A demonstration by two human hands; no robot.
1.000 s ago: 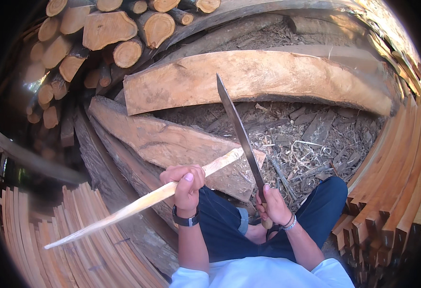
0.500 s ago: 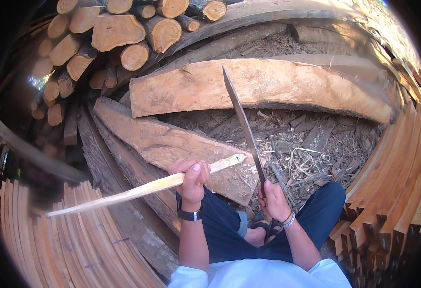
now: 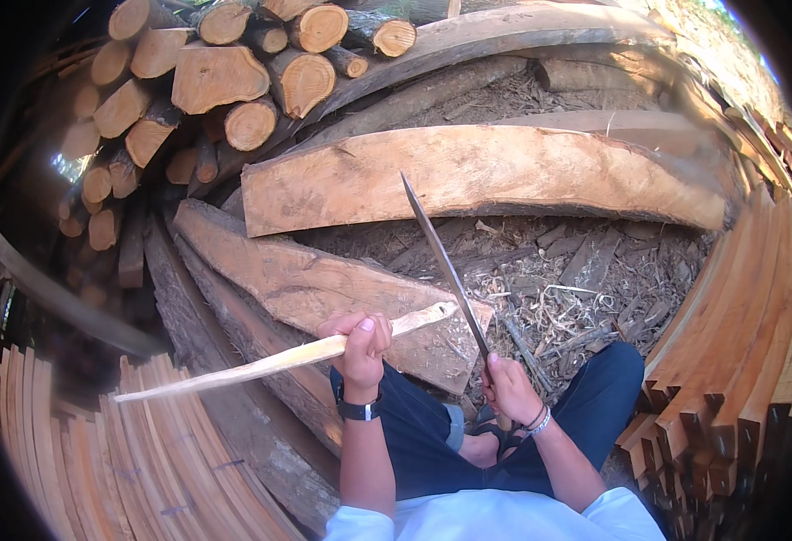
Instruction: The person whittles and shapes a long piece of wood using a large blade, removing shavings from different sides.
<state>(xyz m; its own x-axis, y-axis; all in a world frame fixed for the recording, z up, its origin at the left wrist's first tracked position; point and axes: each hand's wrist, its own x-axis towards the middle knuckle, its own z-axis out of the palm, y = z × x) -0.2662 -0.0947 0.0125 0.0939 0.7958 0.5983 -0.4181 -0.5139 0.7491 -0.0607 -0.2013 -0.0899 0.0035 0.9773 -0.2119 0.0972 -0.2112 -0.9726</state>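
Note:
My left hand [image 3: 358, 350] is closed round a long pale wooden stick [image 3: 270, 363], gripping it towards its thicker right end. The stick's thin end points left over stacked strips; its whittled right end lies just left of the blade. In my right hand [image 3: 511, 386] is the handle of a machete [image 3: 446, 261]. Its long dark blade slants up and to the left, apart from the stick. Below the stick's right end rests a flat wooden slab [image 3: 324, 281], with small shavings near its right end.
A thick curved plank [image 3: 468, 171] lies across the ground ahead. Cut logs [image 3: 304, 83] are piled at the far left. Sawn strips [image 3: 161, 451] stand to my left, and sawn boards [image 3: 730, 361] to my right. Wood chips [image 3: 576, 307] litter the ground beyond my knees.
The machete's tip has come lower and slightly left. The stick has shifted a little, its thin end now further right. The surroundings sit slightly lower in the upper view.

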